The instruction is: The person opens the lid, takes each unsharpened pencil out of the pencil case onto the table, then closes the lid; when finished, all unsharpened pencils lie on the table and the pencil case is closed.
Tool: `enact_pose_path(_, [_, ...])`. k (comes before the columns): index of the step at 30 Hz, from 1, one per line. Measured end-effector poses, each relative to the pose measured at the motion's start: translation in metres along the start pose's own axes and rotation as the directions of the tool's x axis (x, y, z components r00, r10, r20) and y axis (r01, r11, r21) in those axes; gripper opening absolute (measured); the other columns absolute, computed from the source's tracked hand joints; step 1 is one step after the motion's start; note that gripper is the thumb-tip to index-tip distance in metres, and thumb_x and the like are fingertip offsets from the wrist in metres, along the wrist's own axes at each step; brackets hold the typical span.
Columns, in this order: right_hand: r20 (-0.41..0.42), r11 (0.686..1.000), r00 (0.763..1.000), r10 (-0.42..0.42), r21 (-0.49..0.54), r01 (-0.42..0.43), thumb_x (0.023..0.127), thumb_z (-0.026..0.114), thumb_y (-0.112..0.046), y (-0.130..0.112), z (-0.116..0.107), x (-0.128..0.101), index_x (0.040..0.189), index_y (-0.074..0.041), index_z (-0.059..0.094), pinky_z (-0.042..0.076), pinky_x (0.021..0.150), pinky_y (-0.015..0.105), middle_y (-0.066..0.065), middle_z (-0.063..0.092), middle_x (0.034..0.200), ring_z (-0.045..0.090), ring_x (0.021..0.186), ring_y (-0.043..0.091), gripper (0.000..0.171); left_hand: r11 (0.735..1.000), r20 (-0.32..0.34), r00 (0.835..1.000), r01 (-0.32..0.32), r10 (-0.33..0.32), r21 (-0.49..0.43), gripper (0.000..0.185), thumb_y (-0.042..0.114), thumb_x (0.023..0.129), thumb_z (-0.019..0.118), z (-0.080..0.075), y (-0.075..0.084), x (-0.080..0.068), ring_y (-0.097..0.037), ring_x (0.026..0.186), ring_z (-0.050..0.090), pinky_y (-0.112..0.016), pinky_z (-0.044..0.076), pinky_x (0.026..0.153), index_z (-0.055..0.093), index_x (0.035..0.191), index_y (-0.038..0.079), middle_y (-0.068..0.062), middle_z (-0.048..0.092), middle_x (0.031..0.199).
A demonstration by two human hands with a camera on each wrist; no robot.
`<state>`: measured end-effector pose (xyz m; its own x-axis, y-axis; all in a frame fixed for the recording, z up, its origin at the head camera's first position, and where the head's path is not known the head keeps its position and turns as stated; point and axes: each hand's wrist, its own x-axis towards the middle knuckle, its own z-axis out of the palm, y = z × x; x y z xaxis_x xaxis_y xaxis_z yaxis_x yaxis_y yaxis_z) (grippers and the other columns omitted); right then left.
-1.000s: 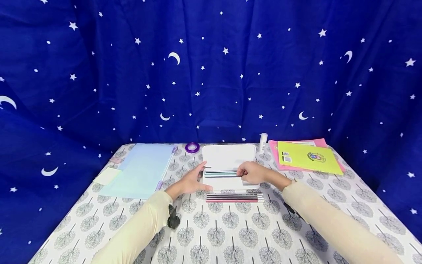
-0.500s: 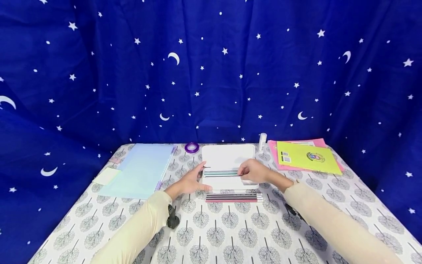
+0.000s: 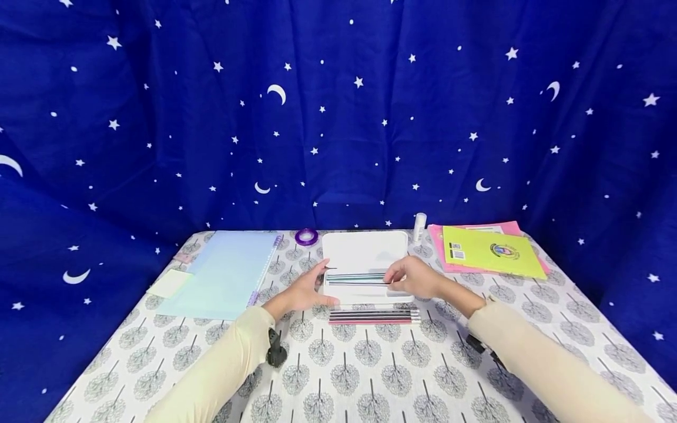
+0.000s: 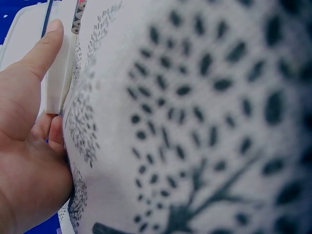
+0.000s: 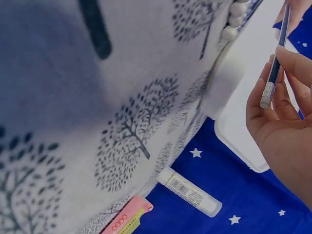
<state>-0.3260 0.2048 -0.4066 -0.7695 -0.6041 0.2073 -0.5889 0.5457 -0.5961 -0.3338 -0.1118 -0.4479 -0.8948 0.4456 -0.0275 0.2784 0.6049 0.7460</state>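
White case (image 3: 359, 254); dark blue pencil (image 5: 274, 73); grey-tree-print tablecloth (image 3: 383, 376); blue star-print curtain (image 3: 338, 158).

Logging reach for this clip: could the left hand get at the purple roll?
Likely yes: only tablecloth shows between the purple roll and the left hand, which rests against the white case and lifts nothing.
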Motion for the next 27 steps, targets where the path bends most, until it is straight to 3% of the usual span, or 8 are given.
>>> enact_pose_path(8, [0.017, 0.998, 1.0, 0.024, 0.049, -0.025, 0.085, 0.075, -0.006, -0.017, -0.001, -0.016, 0.094, -0.006, 0.075, 0.056, 0.076, 0.029, -0.001, 0.073, 0.089, 0.066, 0.084, 0.012, 0.008, 1.0, -0.006, 1.0, 0.013, -0.013, 0.002, 0.112, 0.043, 0.075, 0.084, 0.0, -0.002, -0.001, -0.036, 0.132, 0.047, -0.054, 0.037, 0.111, 0.014, 0.16, 0.025, -0.011, 0.036, 0.157])
enact_pose_path(15, [0.054, 0.994, 0.998, -0.006, 0.107, 0.0, 0.086, 0.074, -0.003, -0.032, 0.003, -0.031, 0.093, -0.005, 0.074, 0.058, 0.074, 0.029, 0.0, 0.073, 0.089, 0.066, 0.082, 0.011, 0.007, 1.0, -0.014, 1.0, 0.018, -0.018, 0.021, 0.112, 0.038, 0.075, 0.085, 0.001, -0.001, 0.0, -0.034, 0.131, 0.047, -0.053, 0.038, 0.111, 0.014, 0.16, 0.023, -0.01, 0.037, 0.157])
enact_pose_path(19, [0.072, 0.991, 0.997, -0.005, 0.131, -0.005, 0.086, 0.074, -0.003, -0.038, 0.007, -0.04, 0.092, -0.01, 0.075, 0.058, 0.073, 0.03, 0.002, 0.073, 0.09, 0.066, 0.082, 0.011, 0.009, 1.0, -0.011, 1.0, 0.017, -0.017, 0.025, 0.111, 0.038, 0.076, 0.084, 0.001, 0.0, 0.001, -0.035, 0.132, 0.047, -0.054, 0.037, 0.111, 0.013, 0.16, 0.024, -0.01, 0.036, 0.157])
enact_pose_path(27, [0.091, 0.986, 0.994, -0.054, 0.16, 0.038, 0.085, 0.074, 0.0, -0.038, 0.017, -0.053, 0.09, -0.005, 0.074, 0.059, 0.072, 0.03, 0.003, 0.072, 0.087, 0.066, 0.078, 0.01, 0.007, 1.0, -0.007, 1.0, 0.022, -0.022, 0.01, 0.113, 0.044, 0.074, 0.084, 0.001, 0.002, 0.001, -0.034, 0.133, 0.046, -0.054, 0.036, 0.112, 0.014, 0.16, 0.026, -0.009, 0.035, 0.158])
